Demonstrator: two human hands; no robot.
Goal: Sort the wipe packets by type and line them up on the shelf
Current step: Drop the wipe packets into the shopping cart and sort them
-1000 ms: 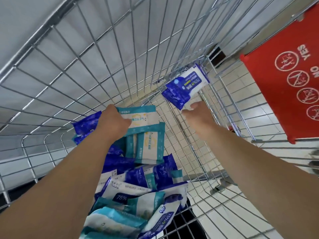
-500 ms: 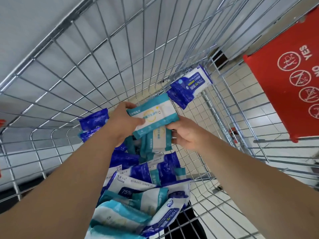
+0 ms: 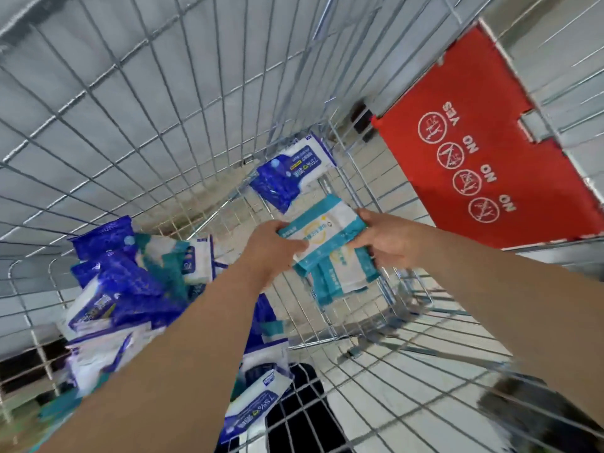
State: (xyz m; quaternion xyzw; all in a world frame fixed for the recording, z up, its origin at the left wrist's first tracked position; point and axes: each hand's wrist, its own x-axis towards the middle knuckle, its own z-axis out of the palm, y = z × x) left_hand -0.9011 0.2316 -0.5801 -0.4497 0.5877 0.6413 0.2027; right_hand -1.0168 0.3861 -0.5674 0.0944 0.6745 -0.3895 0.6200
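Whereas a second ago the left hand (image 3: 274,248) alone held the teal packets (image 3: 328,238) above the mixed pile (image 3: 124,289), with the right hand (image 3: 387,241) empty up by the blue packet (image 3: 291,174) in the far corner, both hands now share the bundle. Left hand: grips the near-left edge, thumb laid over the top packet. Right hand: grips the opposite edge; how its fingers lie underneath is hidden by the stack. The bundle holds several teal packets, the top one flat, the lower ones fanned out and hanging below it; the exact count is not readable. The bundle has shifted right, off the pile and over the bare wire floor of the cart (image 3: 163,93), just below the blue packet, which has not left its corner. The pile sits on the left side of the cart, blue and teal packets mixed, partly blurred. The red flap (image 3: 490,165) with round signs stands at right, clear of the work. Reading: one type has been gathered and pulled away from the rest, so the sorting of this handful looks done. The two-hand hold suggests squaring the stack before it is lifted out. No shelf is in view, so nothing can be confirmed as lined up; the task is judged early, with most packets still unsorted in the pile. Risk: the wrappers look soft and slick, and the lower fanned packets could slide out if only the top one is firmly held.
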